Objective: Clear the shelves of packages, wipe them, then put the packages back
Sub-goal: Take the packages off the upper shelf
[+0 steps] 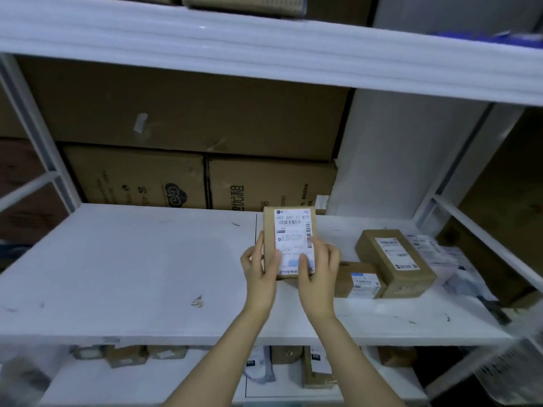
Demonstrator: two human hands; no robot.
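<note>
white shelf [123, 268], scuffed; big cartons [188, 118] stacked behind it.

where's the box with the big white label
Head view, centre: the labelled box is held upright between the left hand and right hand at the white shelf, just left of a small cardboard box.

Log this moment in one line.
left hand, right hand: hold labelled cardboard box | at middle shelf | nearby: large box, small box, plastic mailers
</note>
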